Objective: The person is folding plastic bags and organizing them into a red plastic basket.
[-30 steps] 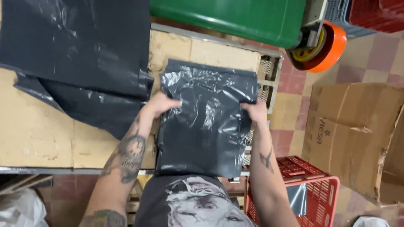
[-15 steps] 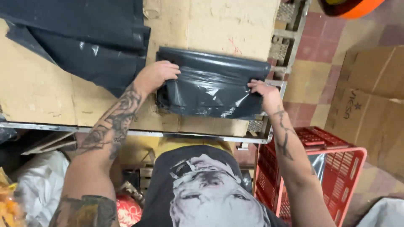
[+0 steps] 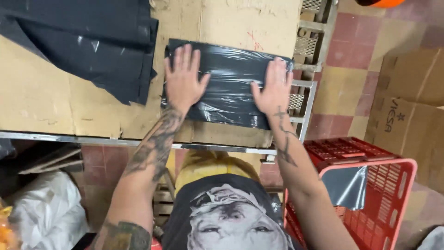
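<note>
Left hand (image 3: 182,81) and right hand (image 3: 274,89), each grip released and flat, press a folded black plastic bag (image 3: 229,83) on the cardboard-topped desk (image 3: 55,102), beside a pile of black sheets (image 3: 92,41).

**Around the Worktable**

A stack of dark plastic sheets (image 3: 92,46) lay on the cardboard-covered table (image 3: 41,102). A red plastic crate (image 3: 370,185) stood on the tiled floor (image 3: 351,46), holding a grey bag (image 3: 347,185). Cardboard boxes (image 3: 411,111) sat beside it. A white bag (image 3: 46,213) rested below the table.
</note>
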